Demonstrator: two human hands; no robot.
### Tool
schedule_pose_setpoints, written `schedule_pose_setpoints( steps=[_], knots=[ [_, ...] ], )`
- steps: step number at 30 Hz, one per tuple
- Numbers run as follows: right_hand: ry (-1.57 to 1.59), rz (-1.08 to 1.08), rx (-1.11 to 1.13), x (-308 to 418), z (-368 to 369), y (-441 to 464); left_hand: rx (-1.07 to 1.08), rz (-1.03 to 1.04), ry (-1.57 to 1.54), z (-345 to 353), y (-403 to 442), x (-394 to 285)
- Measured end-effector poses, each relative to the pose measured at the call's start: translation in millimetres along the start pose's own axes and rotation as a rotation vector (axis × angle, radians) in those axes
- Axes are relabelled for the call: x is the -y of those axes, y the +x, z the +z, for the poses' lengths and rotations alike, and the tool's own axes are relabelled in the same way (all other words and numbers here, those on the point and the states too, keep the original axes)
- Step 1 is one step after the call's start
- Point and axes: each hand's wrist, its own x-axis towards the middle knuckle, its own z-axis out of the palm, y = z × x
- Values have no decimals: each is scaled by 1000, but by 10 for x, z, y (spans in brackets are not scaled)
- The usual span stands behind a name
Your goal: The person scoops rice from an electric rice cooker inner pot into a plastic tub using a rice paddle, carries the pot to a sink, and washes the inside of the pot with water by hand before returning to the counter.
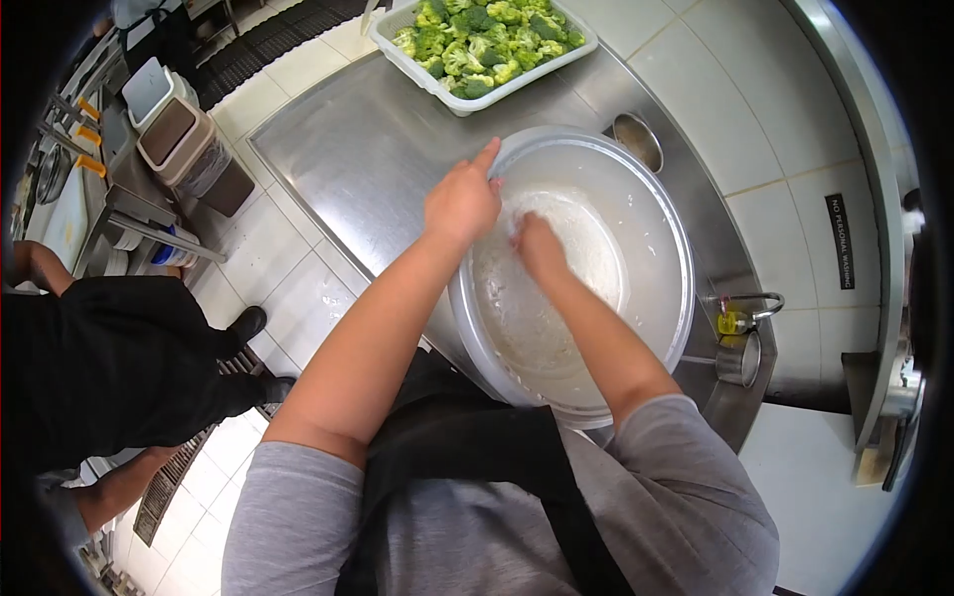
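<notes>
A large translucent plastic bowl (661, 233) sits on the steel counter in front of me, tilted toward me. Cloudy liquid and a pale, whitish mass (596, 233) lie inside it, with white bits stuck to its wall. My left hand (465, 204) is closed over the bowl's left rim, one finger stretched along the edge. Inside the bowl, my right hand (542, 246) has its fingers curled and a little blurred against the inner left side. What those fingers hold, if anything, is hidden.
A white tub of broccoli florets (487, 45) stands at the counter's far end. Right of the bowl are a metal cup (737, 360), a round metal container (637, 142) and a yellow item (732, 322). A co-worker in a black apron (119, 368) stands at left, near bins (184, 144).
</notes>
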Motion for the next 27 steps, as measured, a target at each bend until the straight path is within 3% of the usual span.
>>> schedule_pose_setpoints(
  steps=[1, 3, 6, 8, 11, 13, 16, 18, 19, 21, 22, 24, 27],
  knots=[
    [60, -17, 76, 132, -63, -215, -12, 5, -1, 4, 9, 9],
    [133, -275, 71, 162, 0, -668, -9, 11, -10, 19, 15, 20],
    [-35, -276, 134, 191, -171, -772, -3, 0, -20, -5, 15, 0],
    [-64, -45, 96, -108, 41, -347, 12, -14, -14, -19, 12, -2],
    [-16, 87, 71, -97, -45, 81, -2, 8, -8, 15, 4, 24],
    [12, -40, 28, 84, -10, 65, 1, -3, -2, 9, 28, 13],
    [81, -101, 195, 411, -63, -543, 20, -23, -24, -25, 11, -17],
    [27, -278, 264, 527, -159, -831, 21, -12, -28, -17, 10, -1],
    [27, -278, 120, 413, -30, -763, 14, 2, -31, -9, 19, 7],
    [-7, -11, 104, 179, 91, -271, 6, -3, -33, -21, 28, 3],
    [-161, -76, 35, -60, 176, -1, 5, 0, -28, -17, 6, 5],
    [-136, 7, -2, -146, -18, 224, 4, -9, -29, -35, 6, -12],
    [175, 23, 172, -228, -238, 113, 3, 5, -25, -7, 12, -8]
  ],
)
